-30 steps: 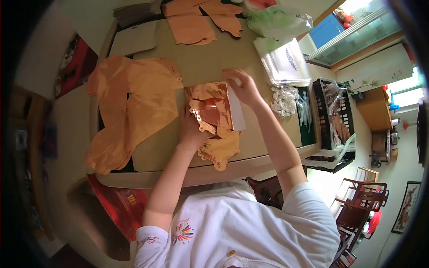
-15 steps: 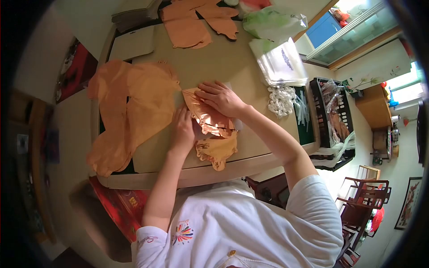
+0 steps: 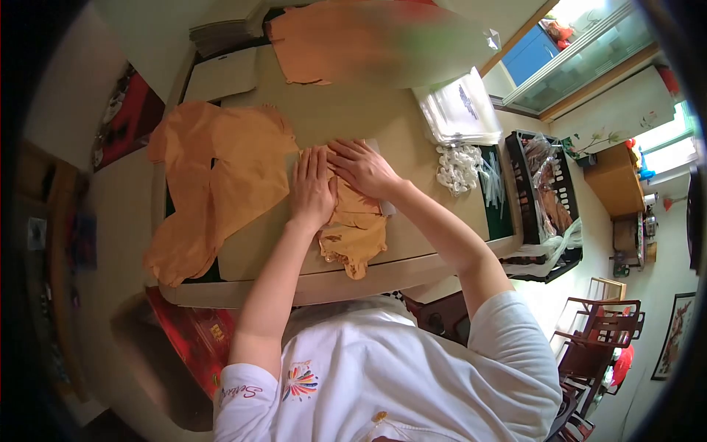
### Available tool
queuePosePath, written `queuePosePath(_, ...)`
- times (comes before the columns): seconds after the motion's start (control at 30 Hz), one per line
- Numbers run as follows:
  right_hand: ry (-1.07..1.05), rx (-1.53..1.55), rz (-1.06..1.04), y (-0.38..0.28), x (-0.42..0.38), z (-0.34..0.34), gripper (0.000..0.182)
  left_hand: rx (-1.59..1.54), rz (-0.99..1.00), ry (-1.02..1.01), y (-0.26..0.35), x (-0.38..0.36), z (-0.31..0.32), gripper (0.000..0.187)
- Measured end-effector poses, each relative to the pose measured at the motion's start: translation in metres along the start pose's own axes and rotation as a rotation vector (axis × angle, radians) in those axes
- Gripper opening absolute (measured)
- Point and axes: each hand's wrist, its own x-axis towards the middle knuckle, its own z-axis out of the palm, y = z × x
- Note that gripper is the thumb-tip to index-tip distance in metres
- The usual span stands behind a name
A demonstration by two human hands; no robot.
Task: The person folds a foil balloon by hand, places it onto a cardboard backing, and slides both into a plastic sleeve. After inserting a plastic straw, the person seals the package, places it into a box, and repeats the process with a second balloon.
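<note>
A folded orange-gold foil balloon (image 3: pixel 355 239) lies on the table in front of me, its lobed end towards the table's near edge. My left hand (image 3: pixel 314 190) presses flat on its left side, fingers stretched out and pointing away from me. My right hand (image 3: pixel 363 169) lies flat on its upper part, fingers pointing up and left, close beside the left fingertips. Under the balloon, the edge of a pale sheet (image 3: pixel 389 208) shows on the right. To the left, a large flat orange foil balloon (image 3: pixel 243 173) is spread out.
Clear plastic bags (image 3: pixel 458 110) lie stacked at right, near coiled white ribbon (image 3: pixel 458 169) and translucent straws (image 3: pixel 494 180). A black crate (image 3: pixel 521 173) stands beside the table. At the far side are a pale board (image 3: pixel 221 74) and more orange foil (image 3: pixel 302 51), partly blurred.
My left hand has moved from the balloon's left edge up onto its top, beside my right hand. The balloon's shiny raised flap now lies flatter under the hands.
</note>
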Motion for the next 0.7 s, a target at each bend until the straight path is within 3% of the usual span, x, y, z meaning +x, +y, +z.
queuePosePath(0.17, -0.092, -0.030, 0.046, -0.042, -0.069, -0.016, 0.047, 0.034, 0.002, 0.004, -0.002, 0.002, 0.000, 0.059)
queuePosePath(0.33, -0.140, 0.089, 0.240, -0.078, -0.145, -0.034, 0.046, 0.012, -0.010, -0.013, 0.000, 0.004, -0.003, 0.058)
queuePosePath(0.37, -0.008, 0.074, 0.184, -0.076, -0.149, -0.033, 0.039, 0.011, -0.006, -0.013, 0.000, 0.004, -0.003, 0.058)
queuePosePath(0.47, 0.236, 0.437, 0.780, -0.068, -0.131, -0.035, 0.031, 0.011, 0.000, -0.008, 0.001, 0.003, -0.002, 0.058)
queuePosePath(0.5, 0.375, 0.346, 0.784, -0.062, -0.115, -0.033, 0.025, 0.013, 0.002, -0.002, 0.001, 0.003, -0.003, 0.058)
queuePosePath(0.6, 0.142, 0.293, 1.009, -0.047, -0.077, -0.029, 0.025, 0.004, 0.013, 0.019, 0.002, 0.002, -0.006, 0.058)
queuePosePath(0.7, 0.014, 0.330, 1.018, -0.045, -0.063, -0.035, 0.025, 0.009, 0.009, 0.021, 0.003, 0.003, -0.005, 0.058)
